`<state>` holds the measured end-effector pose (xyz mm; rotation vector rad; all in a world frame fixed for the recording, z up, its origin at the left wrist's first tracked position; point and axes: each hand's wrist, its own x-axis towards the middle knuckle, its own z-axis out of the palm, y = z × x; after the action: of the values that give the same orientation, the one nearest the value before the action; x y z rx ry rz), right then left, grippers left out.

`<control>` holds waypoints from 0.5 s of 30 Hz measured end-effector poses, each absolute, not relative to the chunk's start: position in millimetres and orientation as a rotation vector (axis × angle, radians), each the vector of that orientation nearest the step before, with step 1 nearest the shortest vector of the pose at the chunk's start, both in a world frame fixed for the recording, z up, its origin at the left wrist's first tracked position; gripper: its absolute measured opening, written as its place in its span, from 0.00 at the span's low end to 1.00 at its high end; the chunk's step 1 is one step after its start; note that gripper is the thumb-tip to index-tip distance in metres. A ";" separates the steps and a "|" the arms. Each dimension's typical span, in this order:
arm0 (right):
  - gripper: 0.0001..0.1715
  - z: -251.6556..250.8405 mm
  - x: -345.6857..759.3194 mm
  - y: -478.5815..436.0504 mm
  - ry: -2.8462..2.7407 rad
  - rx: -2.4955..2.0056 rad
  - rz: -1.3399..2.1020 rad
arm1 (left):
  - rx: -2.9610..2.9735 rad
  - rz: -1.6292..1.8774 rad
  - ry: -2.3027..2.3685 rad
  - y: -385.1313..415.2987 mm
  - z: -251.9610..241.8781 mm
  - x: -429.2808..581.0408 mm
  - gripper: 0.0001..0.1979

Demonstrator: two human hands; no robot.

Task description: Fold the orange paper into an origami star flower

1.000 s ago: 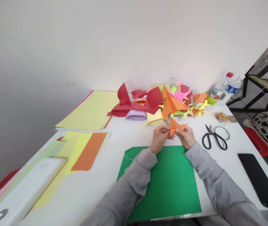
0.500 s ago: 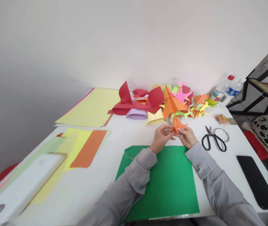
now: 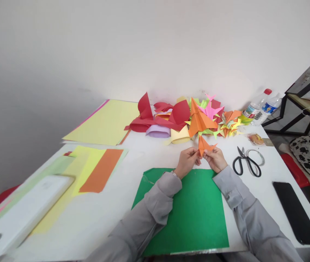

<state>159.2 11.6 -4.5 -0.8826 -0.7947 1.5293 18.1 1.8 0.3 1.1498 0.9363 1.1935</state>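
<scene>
Both left hand (image 3: 188,162) and right hand (image 3: 216,159) pinch the orange folded paper (image 3: 203,144): left at lower left, right near its right point. Paper's between them, beyond green sheet (image 3: 198,214). Grip lightly, align edges, press creases firmly, don't crumple points.

Hands (image 3: 186,162) (image 3: 216,159): bare
Left sleeve (image 3: 141,214): long, plain grey cloth, softly creased
Left cuff (image 3: 169,187): wide, bunched
Bracelet (image 3: 176,175): thin, silvery, just beyond the left cuff
Right sleeve (image 3: 257,214): matching grey, long, wrinkled
Right cuff (image 3: 227,180): wide, loose cloth flap
</scene>
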 end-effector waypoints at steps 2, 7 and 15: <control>0.14 -4.8 158.3 11.4 -0.782 -0.887 1.516 | 1.149 1.199 0.925 1.4 0.8 17.5 0.18; 0.15 -8.5 156.4 12.5 -0.746 -0.897 1.439 | 1.061 1.194 0.848 3.0 0.6 16.3 0.19; 0.17 -13.4 153.8 11.3 -0.892 -1.023 1.246 | 1.057 1.142 0.830 3.9 7.6 13.8 0.19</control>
<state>153.8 11.3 -13.4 -1.0231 -0.8921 1.2461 13.8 3.9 7.6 1.0570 0.8302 1.1420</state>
